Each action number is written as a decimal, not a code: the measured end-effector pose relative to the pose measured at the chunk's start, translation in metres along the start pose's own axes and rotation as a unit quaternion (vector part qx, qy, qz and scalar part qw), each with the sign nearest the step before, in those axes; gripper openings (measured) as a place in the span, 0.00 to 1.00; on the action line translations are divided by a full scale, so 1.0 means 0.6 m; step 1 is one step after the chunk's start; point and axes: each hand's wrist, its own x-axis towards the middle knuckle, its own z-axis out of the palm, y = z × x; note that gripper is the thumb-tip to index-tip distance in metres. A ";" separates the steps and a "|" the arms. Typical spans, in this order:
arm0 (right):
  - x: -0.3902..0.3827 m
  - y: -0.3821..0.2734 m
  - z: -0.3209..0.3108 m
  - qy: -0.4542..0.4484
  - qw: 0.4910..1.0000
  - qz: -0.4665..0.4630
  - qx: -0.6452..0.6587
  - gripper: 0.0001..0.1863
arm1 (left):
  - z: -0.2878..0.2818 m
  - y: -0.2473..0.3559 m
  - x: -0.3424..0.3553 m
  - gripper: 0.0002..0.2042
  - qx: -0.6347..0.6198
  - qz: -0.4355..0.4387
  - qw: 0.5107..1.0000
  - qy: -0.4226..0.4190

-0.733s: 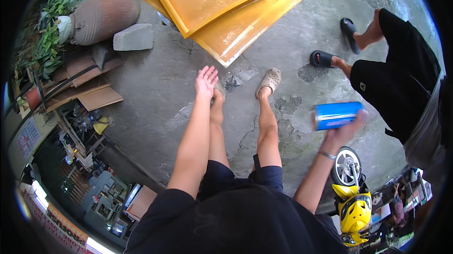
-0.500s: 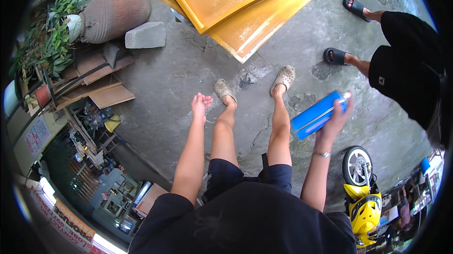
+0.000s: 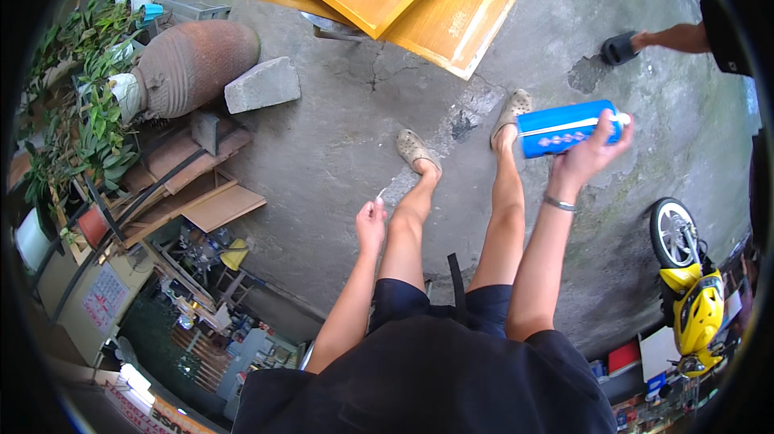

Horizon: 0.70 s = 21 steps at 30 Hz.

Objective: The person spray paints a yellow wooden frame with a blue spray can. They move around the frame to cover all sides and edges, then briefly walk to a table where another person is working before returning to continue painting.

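Observation:
In my right hand (image 3: 582,165) is a blue can (image 3: 558,126), probably a spray can, lying nearly sideways. My fingers wrap round its right end, where a small white top shows. My left hand (image 3: 371,227) is closed above the ground beside my left leg. A small thin white stick (image 3: 381,193) pokes up from its fingertips; its kind is too small to make out. Ahead of my feet stand yellow-painted wooden panels (image 3: 443,39), one with a raised rim stacked askew on the other. Neither hand touches them.
A large clay jar (image 3: 201,55) lies left beside a concrete block (image 3: 264,85), with potted plants (image 3: 97,103) and wooden boards (image 3: 224,207) nearby. Another person's sandalled foot (image 3: 619,49) stands at the right. A yellow motorcycle (image 3: 698,313) is parked lower right.
My right hand has raised the blue can up and to the right, turning it flatter. My left hand has closed, and a white stick now shows in it. The other person appears farther right.

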 end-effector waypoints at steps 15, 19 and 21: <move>0.061 0.107 0.140 -0.072 0.943 -0.271 -0.177 0.33 | 0.069 0.009 -0.053 0.54 0.348 -0.051 0.934 -0.054; -0.036 0.183 0.154 -0.169 0.960 -0.173 -0.141 0.34 | 0.072 -0.004 -0.048 0.54 0.355 -0.033 0.933 -0.055; -0.122 0.210 0.151 -0.216 0.944 -0.145 -0.201 0.34 | 0.071 -0.016 -0.044 0.53 0.352 -0.019 0.934 -0.048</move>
